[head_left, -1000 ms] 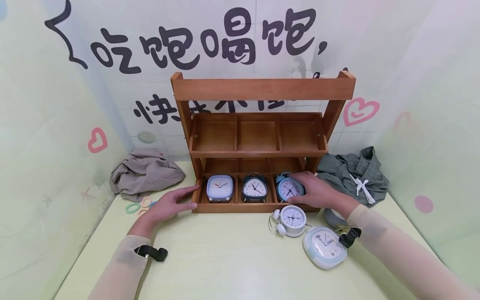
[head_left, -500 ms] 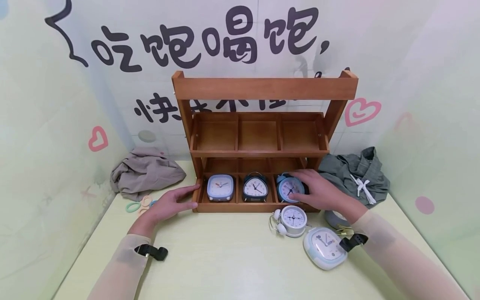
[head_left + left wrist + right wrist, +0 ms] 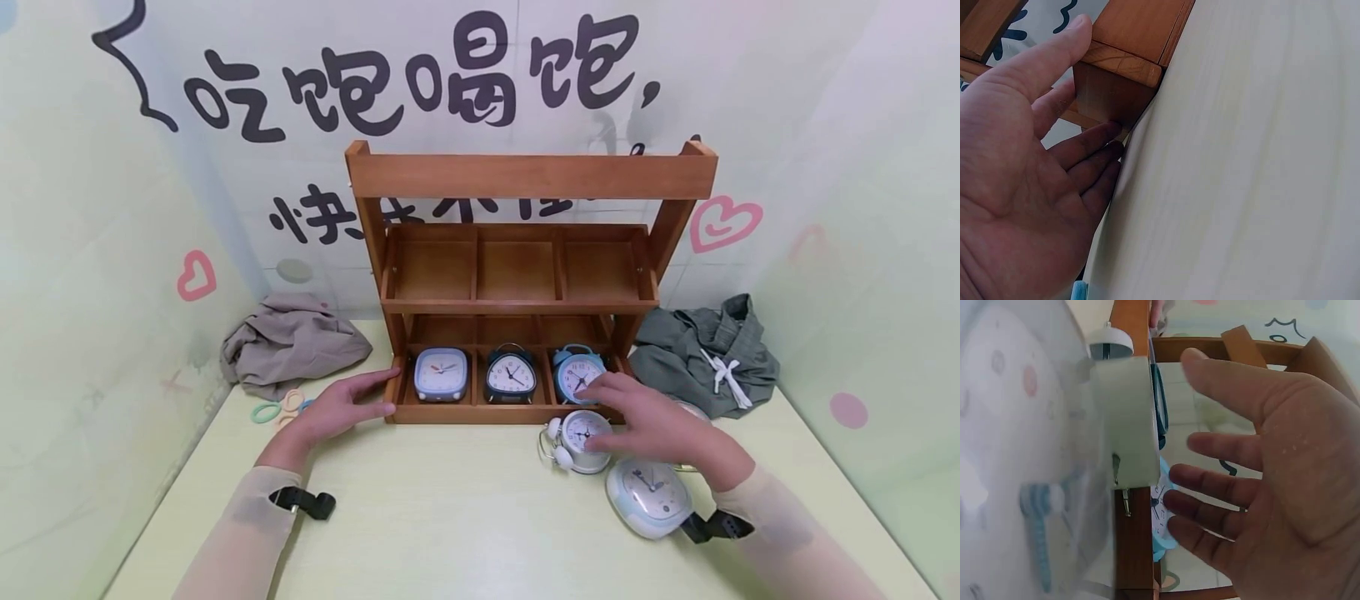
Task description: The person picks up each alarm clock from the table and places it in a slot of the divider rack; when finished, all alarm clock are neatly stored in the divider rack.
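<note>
Our left hand (image 3: 341,412) touches the left end of the wooden rack (image 3: 517,177) with mostly straight fingers, clasping nothing. Rightward along the lower shelf (image 3: 450,414) we see the blue clock (image 3: 440,374), the dark clock (image 3: 511,375) and the light-blue clock (image 3: 572,372), one per compartment. In front, on the table (image 3: 465,500), sits the white clock (image 3: 579,433), partly hidden by our right hand (image 3: 648,421), loosely spread and holding nothing; near it lies the pastel clock (image 3: 648,500).
</note>
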### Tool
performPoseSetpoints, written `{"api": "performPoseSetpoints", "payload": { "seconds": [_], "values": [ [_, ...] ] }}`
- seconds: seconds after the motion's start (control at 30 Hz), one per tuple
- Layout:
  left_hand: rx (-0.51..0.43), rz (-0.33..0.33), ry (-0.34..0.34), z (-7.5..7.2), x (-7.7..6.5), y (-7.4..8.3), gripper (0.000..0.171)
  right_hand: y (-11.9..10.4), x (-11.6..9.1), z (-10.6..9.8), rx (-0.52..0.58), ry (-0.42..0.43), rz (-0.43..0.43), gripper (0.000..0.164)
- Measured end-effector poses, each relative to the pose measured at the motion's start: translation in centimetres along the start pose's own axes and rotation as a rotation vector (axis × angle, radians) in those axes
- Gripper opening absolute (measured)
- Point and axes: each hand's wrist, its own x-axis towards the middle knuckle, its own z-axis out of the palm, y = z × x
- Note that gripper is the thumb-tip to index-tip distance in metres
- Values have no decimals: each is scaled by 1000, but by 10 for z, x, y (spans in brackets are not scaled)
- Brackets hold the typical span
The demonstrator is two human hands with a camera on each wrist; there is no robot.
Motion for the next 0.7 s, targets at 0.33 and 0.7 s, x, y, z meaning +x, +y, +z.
{"api": "performPoseSetpoints", "payload": {
  "seconds": [0.33,0.7],
  "values": [
    [8,-1,-2,0,0,5,71,-12,-10,7,-108,-23,-18,57],
    [-12,-9,-6,-1,0,5,72,-36,-8,16,-58,-83,113,82]
  ]
}}
